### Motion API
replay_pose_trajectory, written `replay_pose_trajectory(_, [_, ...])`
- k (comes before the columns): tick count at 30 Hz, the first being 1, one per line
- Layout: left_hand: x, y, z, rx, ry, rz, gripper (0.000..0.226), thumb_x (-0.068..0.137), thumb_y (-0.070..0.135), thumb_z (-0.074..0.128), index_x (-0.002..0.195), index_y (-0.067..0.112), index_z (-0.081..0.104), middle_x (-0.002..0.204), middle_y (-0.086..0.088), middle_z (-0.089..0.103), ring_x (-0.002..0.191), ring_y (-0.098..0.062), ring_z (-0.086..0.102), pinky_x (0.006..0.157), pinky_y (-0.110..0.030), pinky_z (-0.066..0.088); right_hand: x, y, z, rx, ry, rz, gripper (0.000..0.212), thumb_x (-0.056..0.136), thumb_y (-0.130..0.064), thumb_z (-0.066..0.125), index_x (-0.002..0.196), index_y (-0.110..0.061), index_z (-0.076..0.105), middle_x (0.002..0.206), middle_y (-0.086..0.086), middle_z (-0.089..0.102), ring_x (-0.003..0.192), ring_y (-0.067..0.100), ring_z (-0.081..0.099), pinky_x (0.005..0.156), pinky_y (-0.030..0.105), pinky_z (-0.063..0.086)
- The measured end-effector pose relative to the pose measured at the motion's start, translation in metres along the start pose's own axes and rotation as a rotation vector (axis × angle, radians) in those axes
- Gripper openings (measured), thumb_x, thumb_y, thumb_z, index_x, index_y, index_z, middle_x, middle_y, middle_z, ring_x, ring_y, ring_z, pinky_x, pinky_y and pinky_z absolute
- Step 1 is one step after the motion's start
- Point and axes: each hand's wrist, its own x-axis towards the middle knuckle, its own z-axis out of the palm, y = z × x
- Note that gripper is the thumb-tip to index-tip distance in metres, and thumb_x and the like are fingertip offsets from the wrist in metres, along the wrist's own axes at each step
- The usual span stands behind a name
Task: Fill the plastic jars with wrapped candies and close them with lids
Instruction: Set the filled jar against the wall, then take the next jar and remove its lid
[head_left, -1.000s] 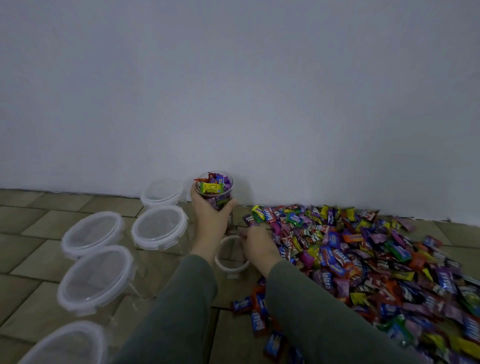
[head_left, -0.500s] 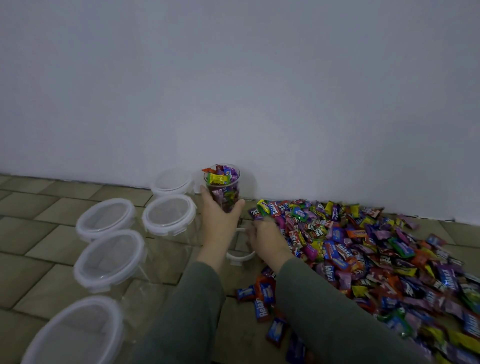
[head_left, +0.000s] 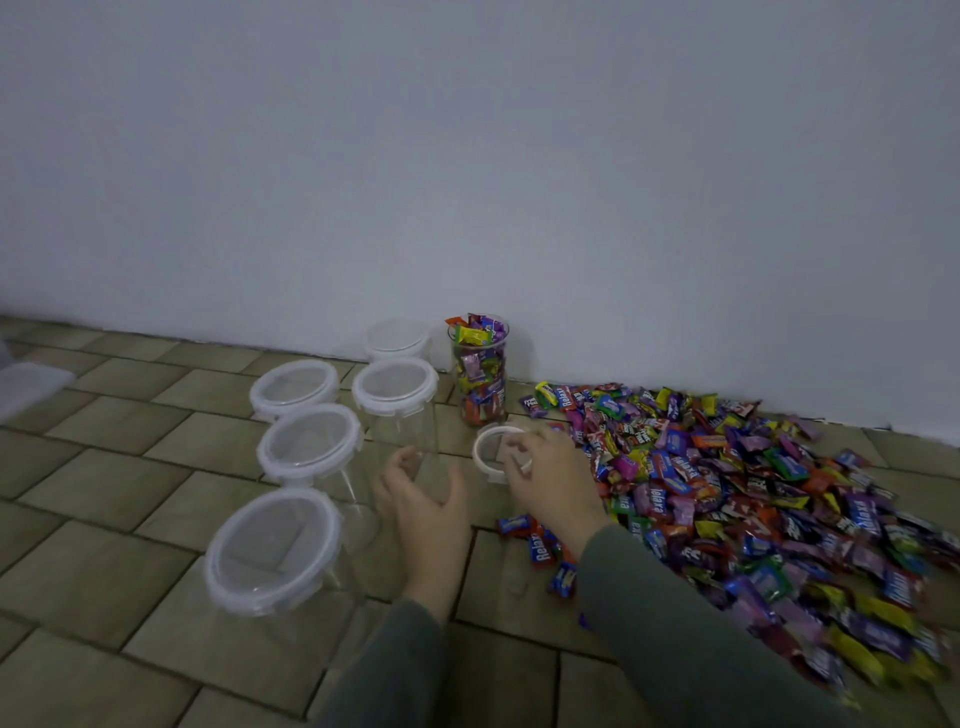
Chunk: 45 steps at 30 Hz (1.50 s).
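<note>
The tall clear plastic jar heaped with wrapped candies (head_left: 478, 371) is standing upright and uncovered on the tiled floor (head_left: 119, 431), against the foot of the wall. Its round white-rimmed clear lid (head_left: 493, 451) is lying flat just in front of it, toward the person. The right hand (head_left: 553, 480) is grasping that lid at its right rim, fingers curled over it. The left hand (head_left: 423, 506) is hanging loose and empty above the floor, nearer to the lidded empty jars (head_left: 311, 441) on the left. Judging by this, the lid needs lifting and carrying straight away from the person, up onto the jar's vertical mouth; the right hand is better placed.
</note>
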Motion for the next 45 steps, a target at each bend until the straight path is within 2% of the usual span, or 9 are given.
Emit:
replay_pose_trajectory(4, [0.004, 0.002, 0.007, -0.024, -0.018, -0.214, 0.099, 0.080, 0.032, 0.074, 0.151, 0.022, 0.006, 0.157, -0.010, 0.015, 0.140, -0.026, 0.026, 0.117, -0.043, 0.026, -0.039, 0.002, 0.014, -0.236, -0.169, 0.076, 0.044, 0.093, -0.046, 0.045, 0.132, -0.027, 0.049, 0.139, 0.000, 0.042, 0.131, 0.024, 0.033, 0.105, 0.043, 0.030])
replay_pose_trajectory(7, [0.017, 0.014, 0.015, -0.030, 0.034, -0.272, 0.113, 0.078, 0.025, 0.078, 0.153, 0.013, -0.006, 0.161, -0.010, 0.002, 0.148, -0.026, 0.009, 0.119, -0.037, 0.014, -0.059, 0.005, 0.021, -0.283, -0.213, 0.103, 0.053, 0.095, -0.053, 0.038, 0.142, -0.029, 0.039, 0.153, 0.004, 0.027, 0.144, 0.028, 0.017, 0.111, 0.052, 0.018])
replay_pose_trajectory(13, [0.048, 0.019, 0.021, 0.043, 0.108, -0.282, 0.107, 0.083, 0.029, 0.074, 0.154, 0.014, -0.004, 0.162, -0.009, 0.005, 0.149, -0.026, 0.010, 0.118, -0.040, 0.012, -0.075, 0.017, 0.029, -0.273, -0.260, 0.105, 0.089, 0.075, -0.069, -0.006, 0.145, -0.033, 0.034, 0.162, 0.002, 0.009, 0.148, 0.027, 0.000, 0.114, 0.058, 0.004])
replay_pose_trajectory(19, [0.042, 0.013, 0.019, 0.012, 0.060, -0.193, 0.103, 0.083, 0.026, 0.075, 0.155, 0.016, 0.001, 0.162, -0.009, 0.011, 0.148, -0.025, 0.015, 0.118, -0.038, 0.017, -0.078, 0.025, 0.027, -0.268, -0.261, 0.092, 0.093, 0.072, -0.068, -0.011, 0.147, -0.035, 0.032, 0.162, 0.000, 0.007, 0.149, 0.024, -0.004, 0.115, 0.056, 0.002])
replay_pose_trajectory(25, [-0.005, 0.000, 0.000, 0.023, -0.120, -0.008, 0.100, 0.086, 0.034, 0.071, 0.154, 0.011, 0.001, 0.161, -0.007, 0.011, 0.147, -0.020, 0.013, 0.114, -0.026, 0.013, -0.088, 0.030, 0.019, -0.287, -0.292, 0.109, 0.054, 0.100, -0.055, 0.021, 0.149, -0.034, 0.029, 0.162, 0.000, 0.007, 0.149, 0.023, -0.005, 0.116, 0.053, 0.000])
replay_pose_trajectory(31, [-0.043, -0.006, -0.022, 0.120, -0.225, 0.141, 0.100, 0.079, 0.045, 0.075, 0.151, 0.007, 0.016, 0.152, -0.011, 0.031, 0.140, -0.022, 0.031, 0.115, -0.043, 0.031, -0.099, 0.033, 0.015, -0.268, -0.265, 0.114, 0.052, 0.100, -0.054, 0.022, 0.149, -0.035, 0.029, 0.162, -0.001, 0.009, 0.149, 0.022, -0.002, 0.116, 0.052, 0.001])
replay_pose_trajectory(36, [-0.068, -0.015, -0.040, 0.144, -0.394, 0.233, 0.105, 0.076, 0.060, 0.070, 0.150, 0.007, 0.017, 0.147, -0.006, 0.029, 0.135, -0.013, 0.033, 0.110, -0.024, 0.028, -0.111, 0.035, 0.009, -0.296, -0.273, 0.108, 0.052, 0.101, -0.052, 0.024, 0.149, -0.032, 0.030, 0.162, 0.002, 0.008, 0.149, 0.021, -0.001, 0.117, 0.052, 0.003])
replay_pose_trajectory(42, [-0.085, -0.017, -0.046, 0.095, -0.430, 0.270, 0.095, 0.074, 0.034, 0.082, 0.145, 0.004, 0.025, 0.138, 0.001, 0.033, 0.124, 0.010, 0.032, 0.100, 0.002, 0.023, -0.125, 0.035, 0.004, -0.296, -0.281, 0.102, 0.052, 0.101, -0.050, 0.026, 0.149, -0.031, 0.029, 0.162, 0.002, 0.009, 0.149, 0.022, -0.003, 0.117, 0.052, 0.005])
replay_pose_trajectory(45, [-0.087, -0.015, -0.046, 0.068, -0.436, 0.271, 0.095, 0.074, 0.025, 0.083, 0.145, 0.004, 0.024, 0.139, -0.001, 0.033, 0.123, 0.015, 0.031, 0.101, 0.002, 0.023, -0.124, 0.036, 0.001, -0.276, -0.323, 0.101, 0.054, 0.100, -0.051, 0.028, 0.150, -0.030, 0.028, 0.162, 0.001, 0.008, 0.149, 0.021, -0.004, 0.118, 0.054, 0.005])
